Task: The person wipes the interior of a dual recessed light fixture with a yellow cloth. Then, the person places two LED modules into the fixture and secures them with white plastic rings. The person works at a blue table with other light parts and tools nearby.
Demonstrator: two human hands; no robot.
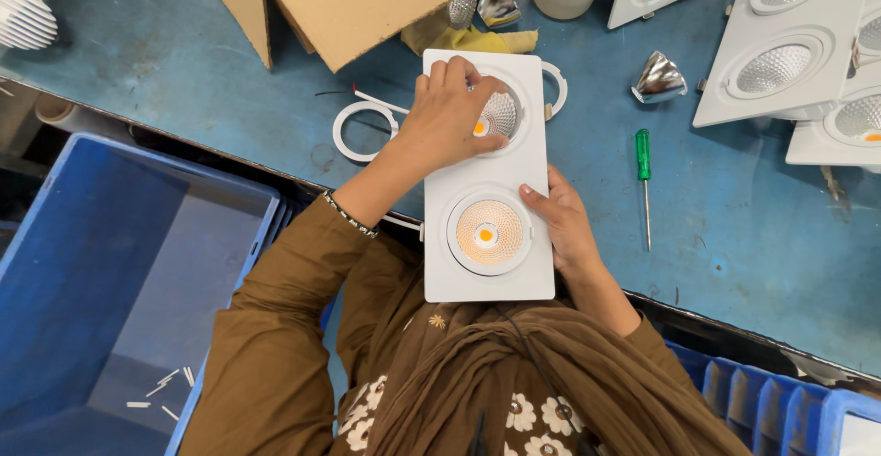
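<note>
A white rectangular twin-lamp fixture (456, 177) lies on the blue table (184, 61) in front of me. My left hand (448, 116) rests over its far lamp opening, fingers curled on the round rim beside the ribbed reflector (500, 112). My right hand (562, 222) grips the fixture's right edge next to the near lamp (486, 233), which shows an orange-tinted reflector with a yellow centre.
A white ring (350, 140) lies left of the fixture and a green-handled screwdriver (644, 172) to its right. A cardboard box (349, 2) stands behind, more white fixtures (789, 43) at back right, a shiny reflector cone (658, 78), and a blue crate (119, 272) at lower left.
</note>
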